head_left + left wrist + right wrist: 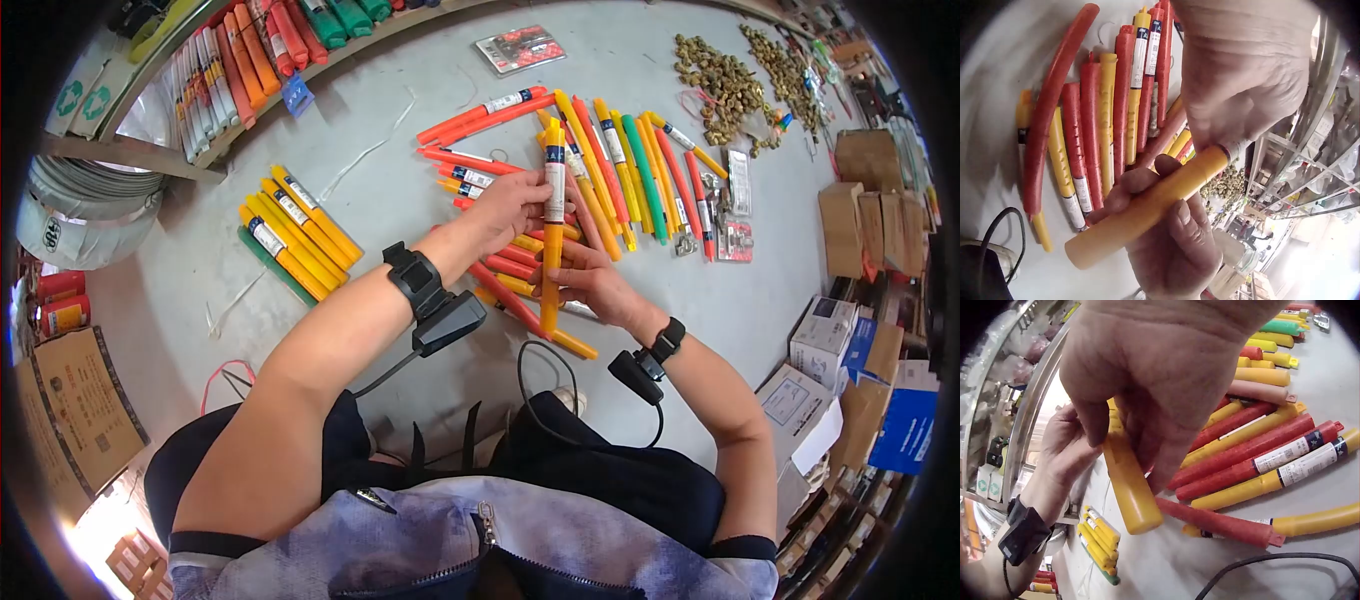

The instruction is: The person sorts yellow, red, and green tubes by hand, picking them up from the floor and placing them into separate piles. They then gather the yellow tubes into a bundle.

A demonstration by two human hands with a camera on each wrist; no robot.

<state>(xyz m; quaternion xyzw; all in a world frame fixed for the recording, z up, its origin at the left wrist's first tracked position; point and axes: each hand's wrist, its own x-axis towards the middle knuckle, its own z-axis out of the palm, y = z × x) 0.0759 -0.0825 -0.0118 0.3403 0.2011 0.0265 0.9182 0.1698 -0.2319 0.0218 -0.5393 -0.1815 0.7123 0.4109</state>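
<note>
A yellow tube (552, 245) with a white label is held upright-looking between both hands above the pile. The left hand (515, 208) grips it at the labelled upper part; the right hand (597, 287) pinches its lower part with thumb and fingers. In the left wrist view the yellow tube (1147, 209) lies across the right hand (1175, 256), the left hand (1244, 69) at its far end. The right wrist view shows its rounded end (1138, 506) below the right hand (1147, 381). Beneath lie red tubes (515, 312) and yellow ones, overlapping.
A group of yellow tubes (300, 235) with a green one lies on the grey surface at left. More tubes fan out at right, beside a green tube (645, 180). Brass-coloured parts (715, 85) lie further back. Cardboard boxes (865, 220) line the right; a shelf holds bundled tubes (245, 60).
</note>
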